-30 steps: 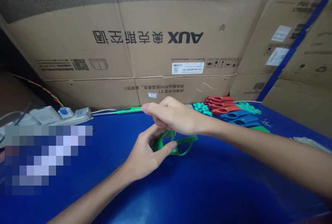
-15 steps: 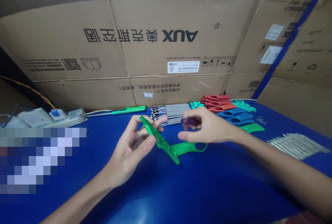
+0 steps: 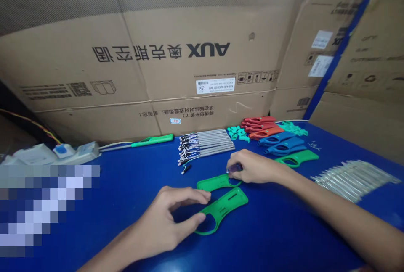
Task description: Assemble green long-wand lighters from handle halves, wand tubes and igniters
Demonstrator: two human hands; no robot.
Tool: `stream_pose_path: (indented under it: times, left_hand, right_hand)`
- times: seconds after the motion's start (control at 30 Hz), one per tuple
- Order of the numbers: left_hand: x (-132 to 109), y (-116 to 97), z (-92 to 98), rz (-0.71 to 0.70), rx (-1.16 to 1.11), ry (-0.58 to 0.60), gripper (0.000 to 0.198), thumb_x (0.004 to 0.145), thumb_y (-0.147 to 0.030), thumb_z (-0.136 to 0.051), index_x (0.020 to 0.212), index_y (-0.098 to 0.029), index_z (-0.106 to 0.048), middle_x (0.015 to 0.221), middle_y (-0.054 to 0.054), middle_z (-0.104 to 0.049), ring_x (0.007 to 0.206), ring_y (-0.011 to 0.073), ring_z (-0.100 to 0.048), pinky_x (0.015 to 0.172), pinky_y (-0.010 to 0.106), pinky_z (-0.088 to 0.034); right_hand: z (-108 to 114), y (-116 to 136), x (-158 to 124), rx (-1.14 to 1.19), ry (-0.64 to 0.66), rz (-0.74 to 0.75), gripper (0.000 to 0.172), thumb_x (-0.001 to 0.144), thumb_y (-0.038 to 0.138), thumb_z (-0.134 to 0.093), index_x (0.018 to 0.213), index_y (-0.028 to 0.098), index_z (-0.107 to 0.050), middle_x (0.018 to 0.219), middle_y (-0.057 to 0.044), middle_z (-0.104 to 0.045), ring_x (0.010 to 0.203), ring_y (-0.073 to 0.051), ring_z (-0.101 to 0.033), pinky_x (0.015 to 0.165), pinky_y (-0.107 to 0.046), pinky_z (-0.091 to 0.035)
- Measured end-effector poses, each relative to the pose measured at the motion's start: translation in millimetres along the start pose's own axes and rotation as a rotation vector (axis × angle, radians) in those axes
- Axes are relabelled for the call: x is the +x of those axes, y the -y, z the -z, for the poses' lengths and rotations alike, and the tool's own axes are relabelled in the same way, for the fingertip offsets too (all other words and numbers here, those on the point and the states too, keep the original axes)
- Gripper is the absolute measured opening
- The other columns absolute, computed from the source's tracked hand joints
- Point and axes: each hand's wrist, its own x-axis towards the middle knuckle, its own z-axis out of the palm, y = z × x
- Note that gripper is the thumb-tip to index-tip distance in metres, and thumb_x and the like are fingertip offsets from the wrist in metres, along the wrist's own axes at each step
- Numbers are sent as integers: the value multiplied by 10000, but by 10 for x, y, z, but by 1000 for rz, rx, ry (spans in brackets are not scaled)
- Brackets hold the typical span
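Left hand, fingers narrowly open, touches the ring end of the green shell, probably light, stiff plastic; right hand pinches a purple part

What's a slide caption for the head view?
Left hand touches the near green shell; right hand holds a purple part at the far green shell, on a blue table.

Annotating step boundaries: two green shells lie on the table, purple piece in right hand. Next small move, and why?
Probably lower the purple piece into the farther green shell: the right hand holds it right at that shell's end, while the left hand touches the nearer green shell.
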Motion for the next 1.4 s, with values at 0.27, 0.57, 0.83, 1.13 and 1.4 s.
stream_pose_path:
  times: [0.27, 0.57, 0.83, 1.13, 1.4]
  left_hand:
    - [23, 12, 64, -326, 497, 112, 148, 887, -170, -592, 1020, -185, -655, 966, 39, -693, 949, 201, -602, 871, 389, -510]
    - [36, 145, 128, -119, 641, 78, 169, 938, -272, -532, 1043, -205, -646, 968, 36, -657, 939, 222, -566, 905, 465, -435]
    - [40, 102, 126, 28, 578, 112, 197, 930, -287, -504, 950, -241, -695, 890, 15, -659, 869, 204, -577, 870, 440, -417]
    - [24, 140, 119, 24, 560, 103, 201, 934, -292, -511, 941, -233, -703, 884, 26, -655, 841, 196, -564, 828, 391, -407]
    - [45, 100, 131, 41, 563, 135, 201, 941, -284, -492, 957, -243, -688, 888, 15, -653, 839, 190, -573, 855, 415, -396]
  right_hand:
    - [-153, 104, 18, -8, -78, 56, 180, 891, 175, -586, 992, 152, -733, 982, -87, -681, 893, -199, -621, 784, -288, -434]
    - [-159, 238, -83, 1, -44, 163, 170, 877, 143, -563, 940, 176, -718, 979, -40, -664, 851, -152, -620, 767, -268, -441]
    - [-33, 379, -191, -52, 112, 143, 137, 764, 297, -643, 827, 197, -713, 918, -16, -652, 773, -153, -614, 654, -250, -420]
    - [-42, 335, -172, -75, 147, 159, 123, 768, 216, -576, 800, 199, -694, 848, -11, -624, 744, -139, -581, 617, -235, -378]
    - [-46, 359, -166, -79, 153, 173, 97, 769, 194, -571, 783, 184, -666, 855, -12, -625, 746, -137, -574, 616, -236, -367]
